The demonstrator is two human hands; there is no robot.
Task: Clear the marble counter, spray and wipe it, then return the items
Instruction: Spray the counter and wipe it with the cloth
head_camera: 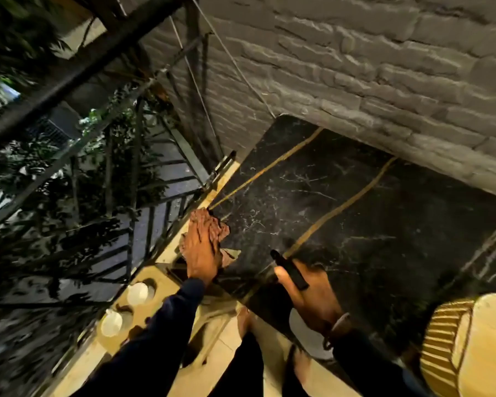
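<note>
Left grip (202, 247) is spread flat, fingers straight, pressing down on a crumpled brown cloth (212, 227). That cloth sits right at the left edge of the worktop (370, 213), partly hanging over the rim. So the wiping rag is on the marble, under the palm.

Right grip (309, 299) is curled round the black top of the spray bottle (290, 270), thumb alongside it. The black part pokes out toward the middle of the slab. There's a pale shape under the wrist that's probably the bottle body, but it's too blurry to say for sure. That hand hovers over the near edge of the slab, a bit apart from the cloth hand.

Marble itself is black with thin white veins and a couple of gold lines running across it. It butts up against a grey brick wall (370, 67) at the back.

Off to the lower left, two white cups (137, 293) sit on a tan ledge (143, 316), beside a dark metal railing (155, 222) with leafy plants (69, 202) behind it. A ribbed gold thing (444, 345) fills the lower right corner. Both sleeves are dark.
</note>
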